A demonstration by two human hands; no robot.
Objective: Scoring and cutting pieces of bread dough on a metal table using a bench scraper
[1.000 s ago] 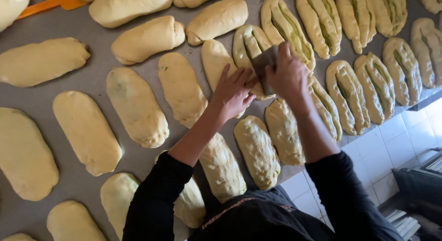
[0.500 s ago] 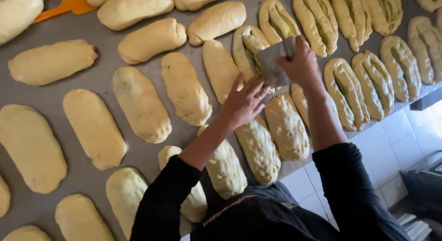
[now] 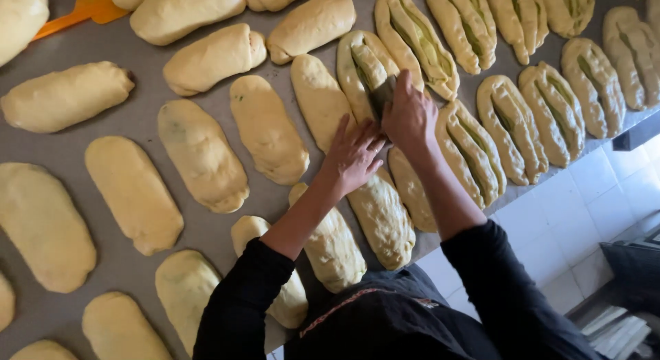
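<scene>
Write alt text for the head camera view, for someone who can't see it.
Seen from above, a person's right hand presses a small metal scraper into an oval dough loaf, with the left hand beside it. Rows of pale loaves cover a grey worktop; those on the right are slit open, showing green filling. An orange spatula lies at top left.

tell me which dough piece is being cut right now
The slit loaf under the scraper in the right hand, left hand beside it.
</scene>
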